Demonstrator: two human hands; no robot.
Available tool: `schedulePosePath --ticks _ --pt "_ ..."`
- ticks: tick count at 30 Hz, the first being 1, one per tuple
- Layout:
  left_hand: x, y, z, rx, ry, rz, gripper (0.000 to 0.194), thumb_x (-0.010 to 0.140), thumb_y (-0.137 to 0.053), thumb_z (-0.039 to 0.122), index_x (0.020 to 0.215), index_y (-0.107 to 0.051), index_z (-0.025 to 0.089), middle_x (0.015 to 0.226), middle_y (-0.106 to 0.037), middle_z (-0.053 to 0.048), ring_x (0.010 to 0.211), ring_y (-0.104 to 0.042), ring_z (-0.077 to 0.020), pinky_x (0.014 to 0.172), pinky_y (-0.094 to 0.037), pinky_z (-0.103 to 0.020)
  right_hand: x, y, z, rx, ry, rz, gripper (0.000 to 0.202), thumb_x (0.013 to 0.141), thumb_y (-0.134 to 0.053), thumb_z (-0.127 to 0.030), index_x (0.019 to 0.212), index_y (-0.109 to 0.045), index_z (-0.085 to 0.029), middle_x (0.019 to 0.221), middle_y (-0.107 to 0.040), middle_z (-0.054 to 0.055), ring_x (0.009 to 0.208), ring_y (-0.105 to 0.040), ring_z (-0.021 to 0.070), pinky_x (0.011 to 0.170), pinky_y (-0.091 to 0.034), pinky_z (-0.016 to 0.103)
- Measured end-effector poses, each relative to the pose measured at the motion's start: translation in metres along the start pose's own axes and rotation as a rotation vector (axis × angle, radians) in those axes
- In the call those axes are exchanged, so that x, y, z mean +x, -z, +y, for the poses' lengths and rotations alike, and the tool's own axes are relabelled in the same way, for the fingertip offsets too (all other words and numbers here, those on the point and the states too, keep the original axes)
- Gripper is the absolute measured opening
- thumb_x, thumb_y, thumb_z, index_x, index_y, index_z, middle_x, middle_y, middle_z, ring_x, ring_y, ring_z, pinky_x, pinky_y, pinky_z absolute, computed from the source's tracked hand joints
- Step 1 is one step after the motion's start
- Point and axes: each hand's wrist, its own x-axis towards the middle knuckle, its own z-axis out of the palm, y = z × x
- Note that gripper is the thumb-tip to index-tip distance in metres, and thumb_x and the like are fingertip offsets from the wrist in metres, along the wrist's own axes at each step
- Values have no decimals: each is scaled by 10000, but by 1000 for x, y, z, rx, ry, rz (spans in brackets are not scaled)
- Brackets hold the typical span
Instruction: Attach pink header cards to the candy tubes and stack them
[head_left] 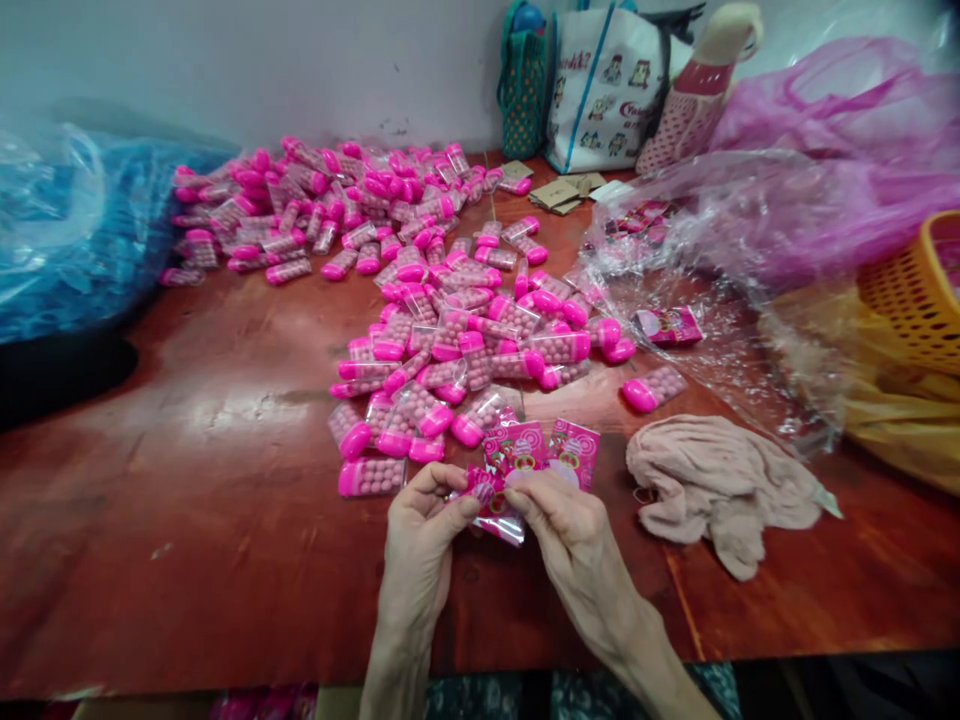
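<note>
Near the front of the table, my left hand (430, 515) and my right hand (562, 520) pinch a small pink printed wrapper (491, 497) between them. Its lower part is clear and shiny; my fingers hide its sides. Just behind it lie more pink printed wrappers (574, 450), partly covered by my right hand. A clear candy container (373, 477) with a bright pink cap and round pale pink candies sits beside my left hand. Beyond my hands spreads a loose pile of the same containers (517, 320), with a larger heap (337, 195) toward the wall.
A crumpled pale cloth (720, 480) lies right of my hands. Clear plastic (720, 235) with wrappers under it, a pink bag (840, 110) and an orange basket (911, 300) fill the right. A blue bag (82, 240) stands left. A white tote (604, 95) and bottle holders stand behind.
</note>
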Motion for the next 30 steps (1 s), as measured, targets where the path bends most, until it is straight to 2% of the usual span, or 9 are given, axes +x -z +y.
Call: schedulePosePath --ticks 4,9,12,16,21,24,26,27,30 --pt "1 1 1 3 16 -42 206 609 -759 149 800 -689 180 697 -682 6 600 -586 -87 600 -471 -188 0 4 0 60 37 -13 179 902 -463 -165 816 -619 -187 760 -626 24 718 -568 153 664 -434 259" --pt "0 2 1 25 -72 -83 64 656 -731 151 710 -719 182 673 -662 17 635 -580 -89 626 -465 -179 2 7 -4 152 -39 -48 130 880 -513 -180 957 -617 -197 891 -650 36 819 -594 159 732 -451 259" --pt "-3 2 1 45 -147 -68 38 692 -699 148 672 -714 177 734 -676 -1 708 -603 -114 673 -467 -196 2 3 -7 162 -124 -74 53 850 -567 -207 827 -611 -188 757 -620 -1 705 -574 139 643 -427 227" --pt "-7 0 3 50 -255 -54 102 715 -667 137 619 -689 165 898 -691 -47 826 -628 -183 762 -478 -286 -1 -3 -8 100 -171 -62 336 909 -460 -244 579 -438 -190 549 -418 -47 517 -417 104 488 -310 221" --pt "-5 3 5 -10 -305 64 70 660 -709 122 606 -685 160 676 -643 1 651 -569 -101 612 -462 -192 14 0 -11 -95 -122 -64 412 943 -369 -331 553 -374 -200 536 -391 -41 494 -398 113 483 -294 242" --pt "-1 9 11 -60 -345 223 55 612 -751 144 628 -705 171 657 -665 3 646 -577 -100 638 -473 -195 40 0 -2 -336 -10 64 265 919 -428 -290 695 -526 -189 682 -530 21 677 -507 184 623 -389 294" --pt "1 12 15 -99 -357 290 90 571 -781 159 618 -709 184 635 -676 10 635 -590 -100 644 -484 -200 59 -5 10 -454 104 33 115 862 -527 -265 937 -568 -188 889 -577 80 876 -518 254 754 -418 371" --pt "1 13 17 -116 -352 308 107 553 -793 165 617 -711 188 630 -681 13 628 -595 -97 643 -489 -198 67 -9 16 -479 138 1 235 834 -567 -258 1055 -542 -184 981 -570 106 933 -507 277 796 -417 410" --pt "2 17 20 -151 -311 341 158 507 -817 182 631 -718 181 642 -703 3 636 -623 -103 666 -507 -204 81 -18 27 -480 157 -31 371 785 -629 -261 1124 -508 -174 1057 -546 128 986 -492 305 850 -405 464"
